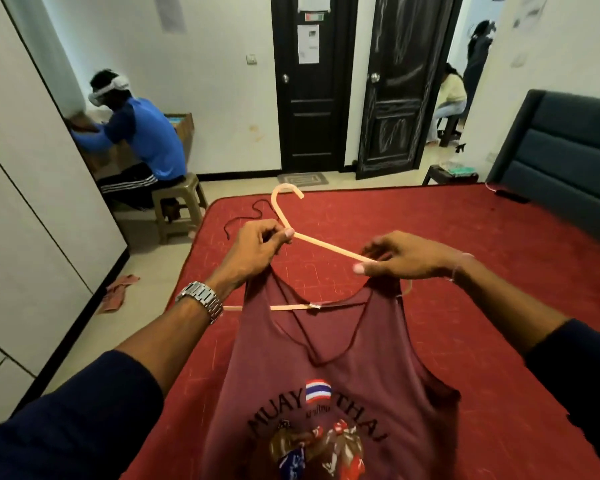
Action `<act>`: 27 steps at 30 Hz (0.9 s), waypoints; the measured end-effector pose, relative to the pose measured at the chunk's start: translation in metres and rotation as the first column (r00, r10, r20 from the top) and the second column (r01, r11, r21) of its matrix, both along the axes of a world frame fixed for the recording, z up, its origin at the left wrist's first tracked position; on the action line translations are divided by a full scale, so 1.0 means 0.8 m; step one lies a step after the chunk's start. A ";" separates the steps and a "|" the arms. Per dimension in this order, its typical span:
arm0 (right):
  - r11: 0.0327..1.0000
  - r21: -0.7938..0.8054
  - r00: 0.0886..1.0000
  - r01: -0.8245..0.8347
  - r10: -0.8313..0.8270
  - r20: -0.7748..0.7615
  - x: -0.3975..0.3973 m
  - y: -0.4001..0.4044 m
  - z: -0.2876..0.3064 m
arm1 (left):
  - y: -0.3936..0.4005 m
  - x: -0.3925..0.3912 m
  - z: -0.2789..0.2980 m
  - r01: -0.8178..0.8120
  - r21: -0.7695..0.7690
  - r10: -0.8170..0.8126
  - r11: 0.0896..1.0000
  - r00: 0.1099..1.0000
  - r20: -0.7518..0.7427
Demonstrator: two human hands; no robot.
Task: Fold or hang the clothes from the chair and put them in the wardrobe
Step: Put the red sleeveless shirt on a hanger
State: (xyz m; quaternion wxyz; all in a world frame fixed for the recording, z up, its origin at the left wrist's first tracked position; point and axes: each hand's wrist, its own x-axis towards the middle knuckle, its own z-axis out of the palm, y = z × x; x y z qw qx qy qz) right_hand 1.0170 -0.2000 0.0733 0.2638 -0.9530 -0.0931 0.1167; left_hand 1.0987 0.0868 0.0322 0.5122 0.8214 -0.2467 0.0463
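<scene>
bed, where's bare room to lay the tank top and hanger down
Free: the red mattress right of the right hand, up to the headboard, and the strip beyond the hanger. Crowded: the black cord by the far-left corner, and the near middle under the tank top.

Thin maroon cloth tank top point(329, 372): soft, matt knit with a printed chest motif, its straps pinched in my left hand point(253, 249) and right hand point(406, 259). Pale peach plastic hanger point(326, 244): smooth, slightly glossy. Red fabric bed cover point(465, 237): matt, faintly patterned weave. Silver metal link watch point(201, 301) on my wrist: polished, reflective. Black panelled wooden doors point(347, 84): glossy lacquer. White wardrobe panels point(25, 209): smooth, matt. Brown plastic stool point(179, 211): dull finish.
</scene>
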 end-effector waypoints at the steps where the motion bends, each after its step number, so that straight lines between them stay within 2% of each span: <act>1: 1.000 -0.008 0.998 -0.015 0.015 -0.063 -0.015 -0.013 0.015 | 0.006 -0.005 0.017 -0.005 -0.015 0.005 1.000 1.000 0.009; 2: 1.000 0.013 0.993 -0.023 0.024 -0.113 -0.028 -0.023 0.023 | 0.010 -0.011 0.030 -0.008 -0.017 0.008 1.000 1.000 0.015; 4: 0.997 0.081 0.994 -0.014 0.023 -0.105 -0.049 -0.030 0.044 | 0.016 -0.024 0.058 -0.020 -0.011 0.021 1.000 0.999 0.034; 8: 0.992 0.126 0.997 -0.015 0.005 0.074 -0.078 -0.005 0.093 | 0.019 -0.057 0.114 0.000 -0.003 0.000 1.000 0.999 0.043; 11: 0.982 0.189 0.989 -0.018 -0.010 0.147 -0.092 0.020 0.133 | 0.017 -0.081 0.154 -0.003 -0.018 0.004 1.000 0.998 0.064; 15: 0.980 0.183 0.968 -0.079 0.032 0.251 -0.107 0.059 0.178 | 0.015 -0.118 0.203 -0.003 0.026 0.000 1.000 0.994 0.114; 21: 0.960 0.229 0.914 -0.163 0.059 0.402 -0.153 0.100 0.239 | 0.014 -0.200 0.276 -0.060 0.078 0.040 0.995 0.972 0.232; 24: 0.960 0.220 0.863 -0.176 0.043 0.503 -0.181 0.101 0.263 | 0.017 -0.244 0.306 -0.100 0.086 0.074 0.991 0.963 0.260; 27: 0.948 0.247 0.843 -0.203 0.041 0.536 -0.208 0.100 0.288 | 0.038 -0.285 0.325 -0.127 0.077 0.103 0.989 0.961 0.258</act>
